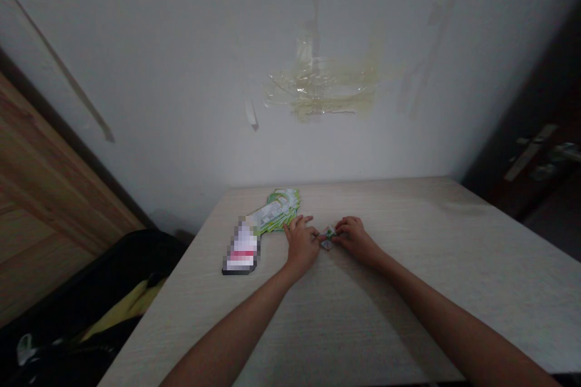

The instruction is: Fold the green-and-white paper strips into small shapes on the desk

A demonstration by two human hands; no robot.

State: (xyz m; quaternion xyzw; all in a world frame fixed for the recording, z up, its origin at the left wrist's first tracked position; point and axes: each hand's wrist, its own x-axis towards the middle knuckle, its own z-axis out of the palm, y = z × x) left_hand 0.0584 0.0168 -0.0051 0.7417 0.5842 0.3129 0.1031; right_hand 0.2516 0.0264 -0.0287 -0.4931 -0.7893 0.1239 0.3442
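A small piece of printed paper (327, 244), white with green and red marks, is between my two hands just above or on the table; it looks folded, but its exact shape is too small to make out. My left hand (302, 245) pinches its left side, with the other fingers spread toward the back. On its right side, my right hand (356, 237) grips it with bent fingers. Beyond my left hand lies a fanned pile of green and white printed papers (276, 213).
A pixelated white object with a red band and dark edge (242, 251) lies left on the pale table (408, 314). Behind stands a wall with peeling tape (322, 91). Left of the table are a dark bag (136, 266) and yellow cloth (129, 308); a door handle (567, 151) is at right.
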